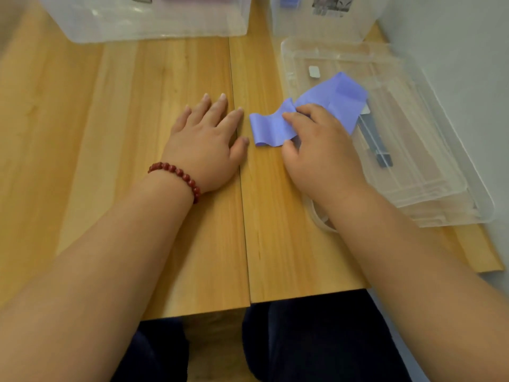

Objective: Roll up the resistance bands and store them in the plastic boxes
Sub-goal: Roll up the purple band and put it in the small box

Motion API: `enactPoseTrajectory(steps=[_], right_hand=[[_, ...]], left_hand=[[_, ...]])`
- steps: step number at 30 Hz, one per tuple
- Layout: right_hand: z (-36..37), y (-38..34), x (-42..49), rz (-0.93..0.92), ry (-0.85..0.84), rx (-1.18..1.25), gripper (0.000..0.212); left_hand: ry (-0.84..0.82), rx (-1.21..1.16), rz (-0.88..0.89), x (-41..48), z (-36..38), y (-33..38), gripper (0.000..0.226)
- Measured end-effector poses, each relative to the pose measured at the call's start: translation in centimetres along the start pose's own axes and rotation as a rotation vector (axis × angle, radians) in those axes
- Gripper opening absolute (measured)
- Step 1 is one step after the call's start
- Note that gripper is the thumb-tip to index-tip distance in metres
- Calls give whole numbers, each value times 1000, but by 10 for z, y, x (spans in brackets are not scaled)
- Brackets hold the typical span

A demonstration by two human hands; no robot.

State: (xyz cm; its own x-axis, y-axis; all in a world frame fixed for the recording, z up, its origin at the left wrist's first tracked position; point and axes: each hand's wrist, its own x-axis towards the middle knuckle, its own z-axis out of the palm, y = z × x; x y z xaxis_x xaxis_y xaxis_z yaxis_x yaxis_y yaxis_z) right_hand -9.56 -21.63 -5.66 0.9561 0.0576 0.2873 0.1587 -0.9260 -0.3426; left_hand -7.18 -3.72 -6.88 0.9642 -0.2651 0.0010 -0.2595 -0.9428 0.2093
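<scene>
The purple band [268, 130] lies unrolled, half on the table [110, 133], half draped over clear lids [440, 172], pinched by the right hand [319, 150] while the left hand [205, 142] rests flat and empty nearby (the plastic boxes [154, 28] behind seemingly hold rolls already), so rolling and storing remain.

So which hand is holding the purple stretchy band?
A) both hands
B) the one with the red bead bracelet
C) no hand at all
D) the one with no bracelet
D: the right hand, bare at the wrist, pinches the purple band, while the left hand with the red bead bracelet lies flat on the wooden table.
</scene>
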Motion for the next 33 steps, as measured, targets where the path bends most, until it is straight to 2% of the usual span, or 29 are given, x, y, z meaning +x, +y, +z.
enactPoseTrajectory(steps=[8, 15, 17, 22, 25, 30, 33], right_hand=[[-11, 1, 1, 14, -93, 11, 38], [-22, -4, -6, 17, 66, 140, 32], [-29, -5, -9, 29, 110, 262, 32], [-50, -2, -19, 40, 159, 545, 38], [-62, 1, -29, 22, 147, 655, 38], [-76, 14, -41, 8, 150, 724, 23], [-80, 22, -45, 35, 144, 796, 26]], left_hand=[[-5, 5, -19, 2, -2, 2, 56], [70, -22, -39, -11, -9, 14, 51], [136, -104, -38, -17, -12, 20, 49], [279, -488, -8, -35, -16, 50, 48], [305, -558, 50, -40, -20, 66, 48], [344, -681, 86, -48, -29, 94, 44], [388, -690, 101, -52, -30, 104, 39]])
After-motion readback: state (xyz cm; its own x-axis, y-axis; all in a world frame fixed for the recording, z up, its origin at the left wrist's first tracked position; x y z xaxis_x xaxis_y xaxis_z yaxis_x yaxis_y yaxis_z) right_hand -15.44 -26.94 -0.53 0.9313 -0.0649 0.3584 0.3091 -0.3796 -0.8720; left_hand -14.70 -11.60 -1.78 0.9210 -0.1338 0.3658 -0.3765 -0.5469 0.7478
